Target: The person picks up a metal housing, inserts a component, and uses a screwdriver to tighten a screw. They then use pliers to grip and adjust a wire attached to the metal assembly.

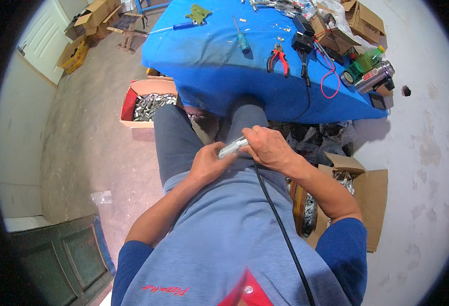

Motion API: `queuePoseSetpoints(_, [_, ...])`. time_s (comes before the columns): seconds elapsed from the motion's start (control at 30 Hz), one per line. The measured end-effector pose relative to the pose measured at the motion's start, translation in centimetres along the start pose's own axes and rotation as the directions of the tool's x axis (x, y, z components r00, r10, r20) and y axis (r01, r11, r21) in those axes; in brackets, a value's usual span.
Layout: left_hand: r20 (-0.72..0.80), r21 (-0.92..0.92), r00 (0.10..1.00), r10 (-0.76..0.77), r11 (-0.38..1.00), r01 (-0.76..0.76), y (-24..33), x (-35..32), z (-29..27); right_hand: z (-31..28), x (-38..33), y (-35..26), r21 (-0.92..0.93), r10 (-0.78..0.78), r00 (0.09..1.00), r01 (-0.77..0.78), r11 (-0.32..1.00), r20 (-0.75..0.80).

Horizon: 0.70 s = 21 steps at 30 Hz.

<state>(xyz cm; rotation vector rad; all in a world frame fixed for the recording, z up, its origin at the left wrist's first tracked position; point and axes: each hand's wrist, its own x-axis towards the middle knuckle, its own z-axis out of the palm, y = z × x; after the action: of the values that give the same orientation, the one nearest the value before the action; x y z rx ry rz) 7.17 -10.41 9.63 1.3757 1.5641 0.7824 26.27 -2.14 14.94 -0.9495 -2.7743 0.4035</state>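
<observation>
Above my lap, a short, silvery-white elongated piece (232, 148) lies slantwise between my hands; its exact kind is too small to make out. My left hand (210, 164) is closed on its lower left end, thumb and fingers pressed against it. The upper right end is in the grip of my right hand (269, 147), whose curled fingers hide part of it. A black cable (280, 224) runs from beside my right hand down over my shirt.
On the blue-covered table (204, 76) lie red-handled pliers (278, 61), a green screwdriver (243, 43), a blue-handled screwdriver (176, 27), a black adapter (302, 42), a steel flask (375, 76). An open box (128, 104) of small metal parts stands left; a cardboard box (372, 204) right.
</observation>
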Motion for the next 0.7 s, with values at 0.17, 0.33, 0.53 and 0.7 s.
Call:
queuePoseSetpoints(0.17, [-0.141, 0.076, 0.988, 0.067, 0.996, -0.057, -0.4, -0.4, 0.0, 1.4, 0.1, -0.7, 0.013, 0.039, 0.996, -0.038, 0.999, -0.082])
queuePoseSetpoints(0.33, [-0.138, -0.541, 0.942, -0.306, 0.820, 0.187, -1.0, 1.1, 0.3, 3.2, 0.6, -1.2, 0.050, 0.185, 0.970, -0.180, 0.982, -0.160])
queuePoseSetpoints(0.53, [-0.154, -0.595, 0.975, -0.158, 0.803, 0.036, 0.1, 1.1, -0.1, 2.4, 1.6, -3.5, 0.655, 0.360, 0.928, -0.215, 0.725, -0.093])
queuePoseSetpoints(0.7, [-0.080, -0.581, 0.989, -0.127, 0.812, 0.058, 0.1, 0.9, 0.4, 1.6, 0.7, -1.7, 0.977, 0.518, 0.829, -0.188, -0.099, 0.212])
